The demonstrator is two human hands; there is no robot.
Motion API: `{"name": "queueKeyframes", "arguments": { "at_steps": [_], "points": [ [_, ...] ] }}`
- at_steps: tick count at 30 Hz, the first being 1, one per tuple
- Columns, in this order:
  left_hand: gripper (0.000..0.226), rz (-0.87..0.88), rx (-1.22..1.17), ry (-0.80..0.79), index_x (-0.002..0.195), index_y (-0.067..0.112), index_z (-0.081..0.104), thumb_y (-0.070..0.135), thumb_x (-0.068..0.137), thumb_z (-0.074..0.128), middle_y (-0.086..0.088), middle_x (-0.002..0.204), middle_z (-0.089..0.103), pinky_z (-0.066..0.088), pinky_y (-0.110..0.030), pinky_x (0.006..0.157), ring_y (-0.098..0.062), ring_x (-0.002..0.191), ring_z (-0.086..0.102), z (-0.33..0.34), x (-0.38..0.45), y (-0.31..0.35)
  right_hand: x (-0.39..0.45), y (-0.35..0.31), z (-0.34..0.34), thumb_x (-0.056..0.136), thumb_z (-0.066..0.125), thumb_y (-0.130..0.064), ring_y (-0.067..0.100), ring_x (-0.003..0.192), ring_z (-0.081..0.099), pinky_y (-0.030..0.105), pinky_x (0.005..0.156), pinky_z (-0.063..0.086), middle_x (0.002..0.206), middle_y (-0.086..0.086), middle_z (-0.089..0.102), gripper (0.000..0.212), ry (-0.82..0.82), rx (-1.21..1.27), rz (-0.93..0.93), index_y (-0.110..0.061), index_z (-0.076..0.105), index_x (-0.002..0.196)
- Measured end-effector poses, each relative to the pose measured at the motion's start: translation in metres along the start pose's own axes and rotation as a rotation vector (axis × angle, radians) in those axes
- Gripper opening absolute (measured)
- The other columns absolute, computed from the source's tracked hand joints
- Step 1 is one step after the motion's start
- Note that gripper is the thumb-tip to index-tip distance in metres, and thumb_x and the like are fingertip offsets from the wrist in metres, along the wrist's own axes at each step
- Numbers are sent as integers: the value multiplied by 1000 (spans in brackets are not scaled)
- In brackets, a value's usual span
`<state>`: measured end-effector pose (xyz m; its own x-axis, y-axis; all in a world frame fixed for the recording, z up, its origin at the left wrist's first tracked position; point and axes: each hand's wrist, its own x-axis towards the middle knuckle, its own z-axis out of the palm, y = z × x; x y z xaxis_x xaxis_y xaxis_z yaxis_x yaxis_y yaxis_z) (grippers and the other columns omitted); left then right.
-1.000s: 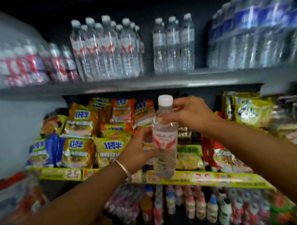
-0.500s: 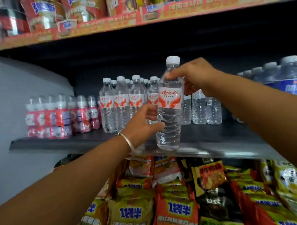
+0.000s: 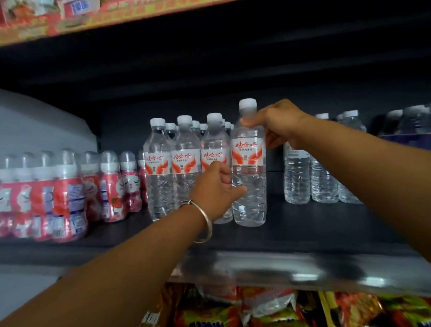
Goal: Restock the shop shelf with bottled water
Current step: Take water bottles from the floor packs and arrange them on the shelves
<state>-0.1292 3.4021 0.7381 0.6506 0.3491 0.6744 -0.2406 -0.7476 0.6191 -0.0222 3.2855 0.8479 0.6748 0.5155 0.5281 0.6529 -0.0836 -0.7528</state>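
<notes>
A clear water bottle (image 3: 249,166) with a white cap and a red-and-white label stands upright on the dark shelf (image 3: 311,230), at the right end of a row of matching water bottles (image 3: 172,165). My right hand (image 3: 279,124) pinches its neck just under the cap. My left hand (image 3: 216,188), with a silver bangle on the wrist, grips the bottle's lower body from the left. The bottle's base looks level with the shelf surface; whether it rests there is unclear.
Packs of small pink-labelled drink bottles (image 3: 62,192) fill the shelf's left part. Plain clear bottles (image 3: 308,174) stand to the right, and blue-labelled bottles (image 3: 410,122) at the far right. Snack packets (image 3: 241,315) lie on the shelf below. An upper shelf edge (image 3: 104,12) runs overhead.
Both hands carried the bottle from in front of the snack shelf up to the water shelf and set it down beside the matching row. The view rose with it.
</notes>
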Motion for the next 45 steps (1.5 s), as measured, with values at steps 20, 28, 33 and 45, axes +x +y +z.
{"name": "queueKeyframes", "arguments": {
  "at_steps": [20,28,33,45],
  "points": [
    [30,35,439,78,81,17,44,26,78,73,1,74,51,52,-41,74,-23,74,56,15,14,-7,1,18,21,71,77,-44,24,86,70,41,77,58,104,7,69,40,144,-61,-23,-17,65,98],
    [32,-96,519,30,101,8,50,25,81,70,-12,100,61,51,-45,83,-32,93,60,18,0,18,-38,31,14,87,61,-43,26,119,51,28,88,40,136,10,49,64,98,-207,-49,-8,41,136],
    [29,-11,498,95,108,7,52,16,83,66,-14,110,57,49,-40,87,-31,100,57,24,-22,39,-93,31,1,88,63,-33,20,115,54,23,87,40,128,8,58,53,54,-432,-237,-15,47,135],
    [47,62,602,68,124,16,44,18,81,61,-6,127,41,26,-37,92,-25,120,38,103,-203,71,-291,127,-34,83,63,-9,26,118,43,30,94,36,132,7,54,61,-113,-689,-415,-14,40,140]
  ]
}}
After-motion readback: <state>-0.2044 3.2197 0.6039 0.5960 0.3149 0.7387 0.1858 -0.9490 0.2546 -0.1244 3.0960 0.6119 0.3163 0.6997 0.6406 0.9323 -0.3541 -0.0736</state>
